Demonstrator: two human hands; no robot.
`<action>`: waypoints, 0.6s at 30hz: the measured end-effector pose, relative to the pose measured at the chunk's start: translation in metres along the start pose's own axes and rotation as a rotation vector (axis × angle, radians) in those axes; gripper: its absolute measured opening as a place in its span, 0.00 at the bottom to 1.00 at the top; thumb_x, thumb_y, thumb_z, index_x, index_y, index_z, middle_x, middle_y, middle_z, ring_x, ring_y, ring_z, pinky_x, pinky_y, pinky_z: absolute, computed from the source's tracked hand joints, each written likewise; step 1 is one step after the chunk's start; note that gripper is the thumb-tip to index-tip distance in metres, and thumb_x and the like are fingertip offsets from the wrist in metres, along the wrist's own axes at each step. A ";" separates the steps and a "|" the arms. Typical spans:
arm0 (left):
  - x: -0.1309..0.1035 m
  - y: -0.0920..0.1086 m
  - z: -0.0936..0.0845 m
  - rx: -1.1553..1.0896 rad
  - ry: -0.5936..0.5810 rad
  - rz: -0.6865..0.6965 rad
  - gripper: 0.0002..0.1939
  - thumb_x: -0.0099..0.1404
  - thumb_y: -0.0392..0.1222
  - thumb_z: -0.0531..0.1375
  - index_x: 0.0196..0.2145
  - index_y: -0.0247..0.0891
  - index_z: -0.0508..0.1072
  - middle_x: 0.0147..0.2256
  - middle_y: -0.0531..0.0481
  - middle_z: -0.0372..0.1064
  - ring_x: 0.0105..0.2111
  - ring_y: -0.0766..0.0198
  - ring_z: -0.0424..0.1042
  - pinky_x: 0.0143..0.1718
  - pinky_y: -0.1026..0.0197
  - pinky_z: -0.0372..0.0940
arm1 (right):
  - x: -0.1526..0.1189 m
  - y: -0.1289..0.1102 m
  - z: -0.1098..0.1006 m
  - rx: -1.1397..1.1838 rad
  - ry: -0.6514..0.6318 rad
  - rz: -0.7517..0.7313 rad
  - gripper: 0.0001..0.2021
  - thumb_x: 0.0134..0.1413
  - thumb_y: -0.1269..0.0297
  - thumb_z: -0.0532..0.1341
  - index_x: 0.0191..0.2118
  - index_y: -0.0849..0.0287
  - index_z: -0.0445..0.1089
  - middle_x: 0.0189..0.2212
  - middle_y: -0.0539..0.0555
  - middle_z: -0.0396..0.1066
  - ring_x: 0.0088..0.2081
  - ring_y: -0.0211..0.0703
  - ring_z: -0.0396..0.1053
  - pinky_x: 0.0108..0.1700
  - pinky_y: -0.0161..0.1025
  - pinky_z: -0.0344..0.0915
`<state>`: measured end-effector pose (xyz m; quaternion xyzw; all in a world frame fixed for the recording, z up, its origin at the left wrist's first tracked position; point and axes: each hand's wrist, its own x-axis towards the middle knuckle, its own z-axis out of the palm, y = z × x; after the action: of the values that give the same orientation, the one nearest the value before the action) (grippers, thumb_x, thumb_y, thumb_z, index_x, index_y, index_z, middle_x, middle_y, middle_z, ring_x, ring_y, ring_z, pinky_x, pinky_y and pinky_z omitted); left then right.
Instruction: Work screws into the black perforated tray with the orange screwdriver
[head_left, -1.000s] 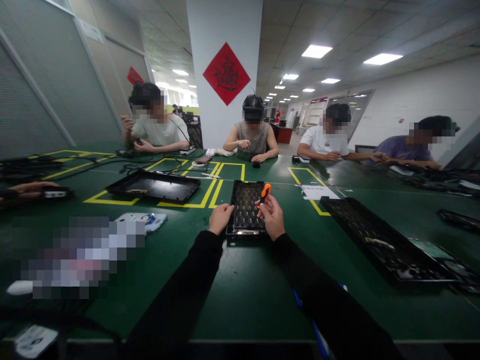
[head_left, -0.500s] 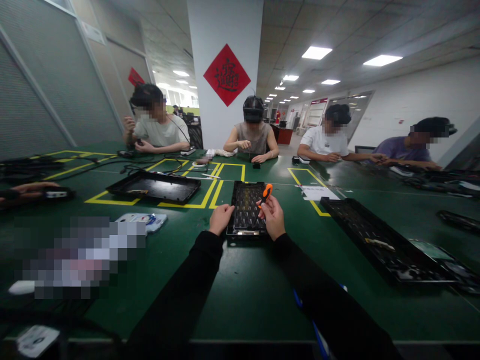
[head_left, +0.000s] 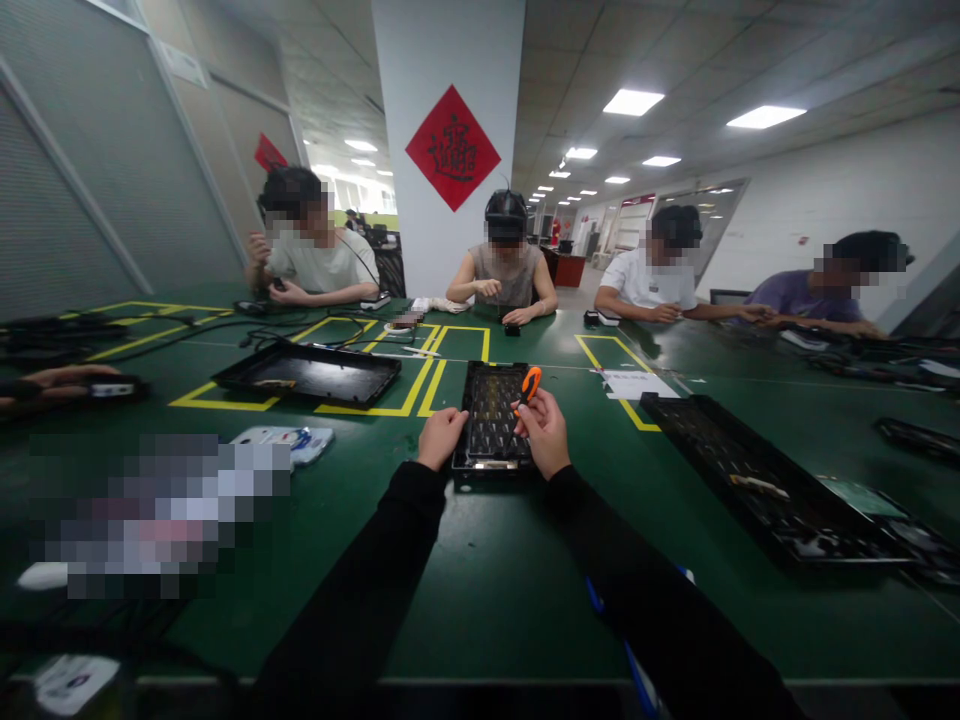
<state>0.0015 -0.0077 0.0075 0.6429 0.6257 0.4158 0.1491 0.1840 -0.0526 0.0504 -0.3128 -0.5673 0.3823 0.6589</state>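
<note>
The right hand [head_left: 543, 432] has its fingers closed on the orange screwdriver [head_left: 529, 388]; the left hand [head_left: 442, 437] has its fingers curled at the edge of the black casing [head_left: 491, 415].

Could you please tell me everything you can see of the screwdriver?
The screwdriver has an orange and black handle, apparently plastic, and a thin dark shaft. It tilts, handle up, over the tray, held by the fingers of the right hand. Its tip is too unclear to tell what it touches.
</note>
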 end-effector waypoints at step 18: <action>0.000 -0.001 0.001 -0.003 -0.012 -0.003 0.20 0.58 0.53 0.47 0.16 0.37 0.52 0.16 0.56 0.51 0.20 0.69 0.54 0.22 0.65 0.45 | -0.001 -0.002 0.000 -0.051 -0.008 0.011 0.17 0.48 0.60 0.58 0.44 0.59 0.62 0.26 0.48 0.64 0.20 0.30 0.59 0.21 0.30 0.58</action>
<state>0.0013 -0.0067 0.0061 0.6441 0.6253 0.4128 0.1545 0.1844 -0.0541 0.0514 -0.3312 -0.5779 0.3724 0.6463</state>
